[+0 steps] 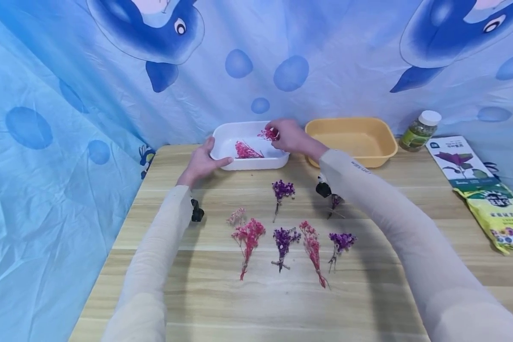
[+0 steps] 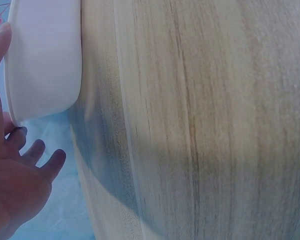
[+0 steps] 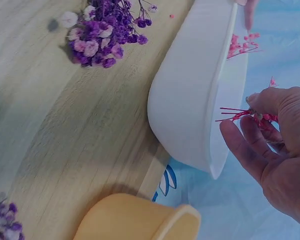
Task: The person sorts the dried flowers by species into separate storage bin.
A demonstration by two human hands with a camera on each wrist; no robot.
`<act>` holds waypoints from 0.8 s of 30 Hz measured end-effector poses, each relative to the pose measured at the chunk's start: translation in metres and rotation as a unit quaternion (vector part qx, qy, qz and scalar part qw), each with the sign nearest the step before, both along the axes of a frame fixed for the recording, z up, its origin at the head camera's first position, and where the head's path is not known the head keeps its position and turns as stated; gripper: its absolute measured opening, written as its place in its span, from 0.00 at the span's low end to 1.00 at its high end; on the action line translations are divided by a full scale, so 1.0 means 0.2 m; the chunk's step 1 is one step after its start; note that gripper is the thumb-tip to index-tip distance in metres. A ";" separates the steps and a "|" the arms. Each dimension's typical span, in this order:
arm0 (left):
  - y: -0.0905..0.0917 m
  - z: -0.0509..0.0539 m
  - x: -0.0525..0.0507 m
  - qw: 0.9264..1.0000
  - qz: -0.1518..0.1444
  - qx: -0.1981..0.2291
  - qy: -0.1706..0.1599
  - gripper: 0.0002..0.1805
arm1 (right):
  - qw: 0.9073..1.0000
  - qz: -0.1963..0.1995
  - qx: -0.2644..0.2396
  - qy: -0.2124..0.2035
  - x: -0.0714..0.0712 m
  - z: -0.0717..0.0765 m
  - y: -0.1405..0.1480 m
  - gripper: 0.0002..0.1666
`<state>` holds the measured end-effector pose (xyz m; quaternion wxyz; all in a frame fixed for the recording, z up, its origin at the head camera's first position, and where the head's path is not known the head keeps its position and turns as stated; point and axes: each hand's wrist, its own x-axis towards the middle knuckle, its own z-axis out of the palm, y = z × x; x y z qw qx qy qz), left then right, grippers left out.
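A white plastic basin point(image 1: 256, 164) stands at the back of the table, with a small bunch of pink-red dried flowers point(image 1: 247, 150) lying inside. My left hand point(image 1: 202, 162) holds its left end, thumb over the front rim and a finger at the corner; the other fingers point(image 2: 54, 164) stay off it, loosely bent. Above the basin's right side, my right hand point(image 1: 291, 137) pinches a red dried flower bunch point(image 1: 268, 135) between thumb and fingers. Its thin red stems point(image 3: 233, 114) stick out past the fingertips in the right wrist view.
Pink and purple dried flower bunches point(image 1: 282, 240) lie in loose rows mid-table. A yellow basin point(image 1: 351, 162) is right of the white one. Farther right are a white-capped jar point(image 1: 420, 131), a plant-picture packet point(image 1: 457, 156) and a yellow bag point(image 1: 500, 218). A blue curtain point(image 1: 261, 57) hangs behind.
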<state>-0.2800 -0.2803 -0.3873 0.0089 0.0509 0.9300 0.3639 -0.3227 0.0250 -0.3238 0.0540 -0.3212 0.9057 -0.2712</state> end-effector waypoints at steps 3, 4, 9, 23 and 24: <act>0.00 0.00 0.00 1.000 0.003 -0.004 -0.001 0.62 | 1.000 -0.001 0.023 0.005 -0.02 -0.01 -0.04 0.33; 0.00 0.00 0.01 1.000 0.004 -0.006 0.000 0.62 | 1.000 -0.003 0.029 0.004 -0.02 -0.02 -0.06 0.33; 0.01 0.01 0.01 1.000 0.008 -0.007 0.000 0.63 | 0.999 -0.009 0.042 -0.002 -0.05 -0.04 -0.09 0.34; 0.02 0.00 0.01 1.000 0.013 -0.002 0.003 0.63 | 0.997 -0.009 0.066 0.046 -0.07 -0.12 -0.15 0.27; 0.01 -0.01 0.01 1.000 0.015 -0.002 0.002 0.63 | 0.997 -0.010 0.063 0.044 -0.07 -0.12 -0.15 0.27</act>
